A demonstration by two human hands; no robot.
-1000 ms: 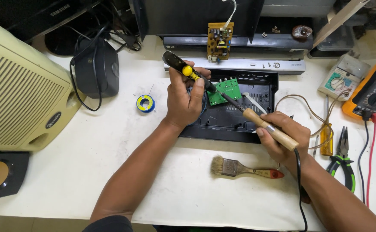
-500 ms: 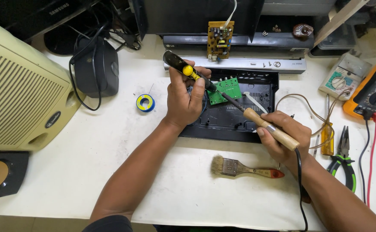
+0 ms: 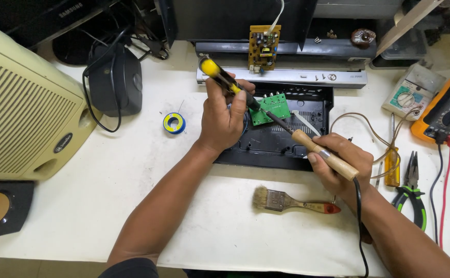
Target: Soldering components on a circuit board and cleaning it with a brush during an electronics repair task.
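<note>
the left hand point(image 3: 226, 117) is wrapped around a yellow-and-black tool point(image 3: 228, 84), its tip angled down toward the green circuit board point(image 3: 270, 108). the right hand point(image 3: 341, 166) grips the wooden handle of a soldering iron point(image 3: 317, 152), whose tip also reaches the board. the board sits in the far left part of an open black casing point(image 3: 286, 139). a paintbrush point(image 3: 293, 201) lies near the right hand; a blue-and-yellow roll point(image 3: 174, 123) sits to the left.

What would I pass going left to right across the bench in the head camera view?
Cream speaker → black speaker → solder roll → left hand with screwdriver → green board → right hand with soldering iron → pliers → orange multimeter.
</note>
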